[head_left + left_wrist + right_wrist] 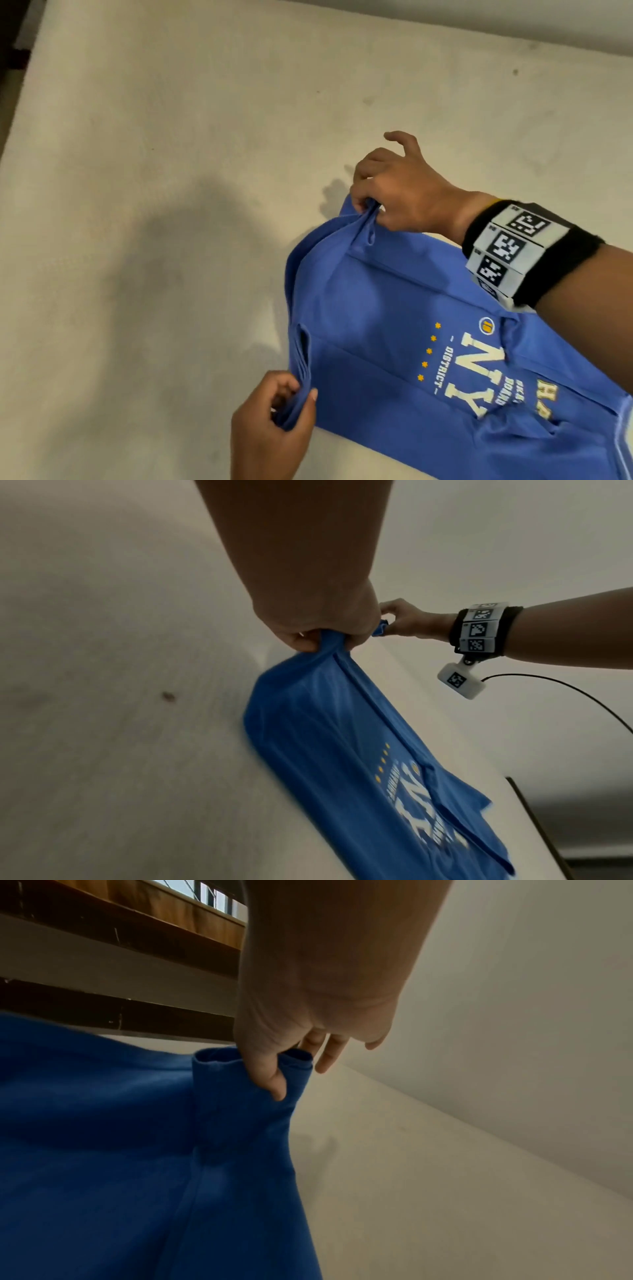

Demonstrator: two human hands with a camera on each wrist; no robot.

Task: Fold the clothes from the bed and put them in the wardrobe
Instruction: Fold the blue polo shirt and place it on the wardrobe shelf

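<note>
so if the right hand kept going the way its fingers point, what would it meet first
Probably only the bare cream bed sheet: the right hand, pinching the blue printed t-shirt, points across open bed, and nothing else shows there; depth is unclear.

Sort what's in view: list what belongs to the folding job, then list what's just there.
Part of the job:
- blue T-shirt, partly folded on the bed
- left hand, pinching one corner
- right hand, pinching the other corner

Just there:
- marker wristband on the right wrist
- wooden frame beyond the bed

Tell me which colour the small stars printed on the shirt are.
Yellow, best seen in the head view: the stars on the blue shirt.
</note>
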